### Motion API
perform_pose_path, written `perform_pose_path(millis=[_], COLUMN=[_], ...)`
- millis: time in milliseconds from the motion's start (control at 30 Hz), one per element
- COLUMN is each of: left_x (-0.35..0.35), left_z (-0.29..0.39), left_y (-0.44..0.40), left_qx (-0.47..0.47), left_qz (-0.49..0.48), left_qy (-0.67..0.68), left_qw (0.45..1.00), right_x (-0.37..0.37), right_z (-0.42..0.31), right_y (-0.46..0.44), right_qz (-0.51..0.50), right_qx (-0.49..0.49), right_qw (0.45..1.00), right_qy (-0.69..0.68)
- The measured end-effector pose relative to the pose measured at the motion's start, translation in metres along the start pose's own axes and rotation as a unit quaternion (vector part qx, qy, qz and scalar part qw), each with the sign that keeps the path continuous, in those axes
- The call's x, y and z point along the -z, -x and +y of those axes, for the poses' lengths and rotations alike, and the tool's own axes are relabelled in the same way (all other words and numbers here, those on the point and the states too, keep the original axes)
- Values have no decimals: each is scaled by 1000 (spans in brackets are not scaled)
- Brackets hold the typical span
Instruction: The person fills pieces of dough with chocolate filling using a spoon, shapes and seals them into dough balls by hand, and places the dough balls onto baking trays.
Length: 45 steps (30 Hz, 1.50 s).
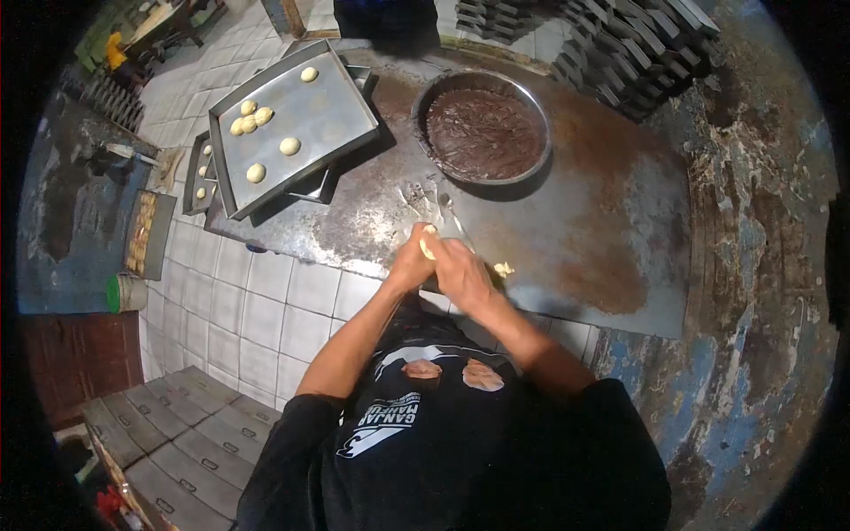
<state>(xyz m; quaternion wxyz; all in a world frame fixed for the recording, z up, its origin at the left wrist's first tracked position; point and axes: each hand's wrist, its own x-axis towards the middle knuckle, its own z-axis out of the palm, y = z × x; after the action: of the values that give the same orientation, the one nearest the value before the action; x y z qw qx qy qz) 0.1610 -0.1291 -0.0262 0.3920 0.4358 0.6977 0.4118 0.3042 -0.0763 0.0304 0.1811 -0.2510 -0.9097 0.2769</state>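
Both my hands are together over the near edge of the metal table, closed around a piece of pale yellow dough (428,245). My left hand (411,264) wraps it from the left, and my right hand (463,273) presses against it from the right. The fingers hide part of the dough. Just beyond the hands lie a spoon (446,203) and some smeared cutlery. A small dough scrap (503,269) rests on the table right of my right hand. Farther back, a round metal bowl (546,133) holds dark brown filling (482,133).
A metal tray (310,115) with several dough balls (289,146) sits tilted on other trays at the left. Stacked metal pans (629,53) stand at the back right. Another person's dark clothing (387,19) shows across the table (584,230). Lidded boxes (181,442) are at lower left.
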Motion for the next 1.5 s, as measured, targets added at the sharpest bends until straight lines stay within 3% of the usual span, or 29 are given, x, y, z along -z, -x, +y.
perform_pose_path(millis=[67, 133, 200, 267, 333, 400, 433, 467, 533, 567, 600, 633, 667, 733, 767, 800, 833, 867, 933, 1000, 1067, 1133, 1200, 1233, 1300, 1400, 1433, 1467, 1500], left_x=[-2, 4, 5, -15, -23, -21, -20, -19, -10, -4, 2, 7, 15, 31, 40, 46, 51, 55, 58, 66, 77, 104, 123, 127, 129, 138, 154, 159, 173], left_z=[-1, 41, 59, 67, 74, 71, 68, 63, 74, 74, 70, 66, 65, 58, 57, 60, 63, 64, 60, 63, 48, 23, 21, 19, 26, 29, 13, 5, -5], left_y=[12, 37, 51, 58, 65, 66, 63, 69, 82, 84, 86, 88, 86, 91, 95, 100, 106, 113, 128, 137, 136, 125, 114, 109, 103, 79, 67, 52, 40], left_qx=[4, 39, 111, 78, 15, 17, -144, -131, -114, -103, -84, -65, -104, -62, 19, 19, 18, 17, -23, -25, -36, 72, 120, 135, 107, 65, 30, -8, 22], left_qz=[-43, -40, -119, -91, 30, 20, 37, -11, -65, -92, -116, -139, -177, -178, -155, -139, -103, -65, 3, -22, -14, -73, -34, 10, 41, 108, 63, 173, 156], left_qy=[219, 254, 314, 347, 296, 246, 93, 89, 79, 28, 18, 8, -56, -71, -57, -56, -9, 39, 65, 83, 113, 156, 165, 268, 425, 504, 452, 336, 382], left_qw=[975, 966, 935, 930, 955, 969, 985, 987, 988, 990, 990, 988, 977, 980, 986, 989, 995, 997, 998, 996, 993, 982, 978, 954, 898, 854, 890, 926, 911], right_x=[9, 14, 14, 6, 11, -4, -3, 0, 9, 10, 18, 30, 39, 33, 24, 15, 16, 14, 7, 9, 30, 13, -22, -32, -56, -89, -98, -106, -107], right_z=[-7, -12, -14, -11, -12, -2, 0, 5, 18, 23, 13, -7, -26, -40, -39, -39, -31, -25, -25, -39, -82, -93, -90, -89, -102, -111, -113, -116, -128], right_y=[23, 39, 49, 59, 63, 66, 68, 71, 78, 77, 72, 69, 67, 62, 56, 47, 40, 32, 21, -1, -18, -26, -38, -43, -47, -81, -97, -113, -133], right_qz=[68, 207, 225, 204, 177, 190, 204, 210, 72, 25, 24, 16, 7, -27, 40, 96, 151, 135, -83, -170, -232, -164, 108, 160, 133, 80, 9, -58, -78], right_qx=[82, -129, -128, -98, -171, -263, -214, -217, -276, -254, -257, -114, 39, 56, -7, -71, -70, -53, -136, -106, 26, 67, 7, 132, 121, 22, -118, -253, -269], right_qw=[994, 945, 934, 961, 948, 784, 737, 732, 634, 804, 799, 926, 988, 992, 930, 800, 884, 886, 791, 842, 936, 941, 924, 959, 962, 966, 872, 702, 645], right_qy=[38, -220, -246, -157, -204, -529, -607, -611, -718, -537, -543, -360, -152, -113, -364, -588, -437, -440, -591, -501, -262, -287, -367, -192, -205, -243, -475, -664, -711])
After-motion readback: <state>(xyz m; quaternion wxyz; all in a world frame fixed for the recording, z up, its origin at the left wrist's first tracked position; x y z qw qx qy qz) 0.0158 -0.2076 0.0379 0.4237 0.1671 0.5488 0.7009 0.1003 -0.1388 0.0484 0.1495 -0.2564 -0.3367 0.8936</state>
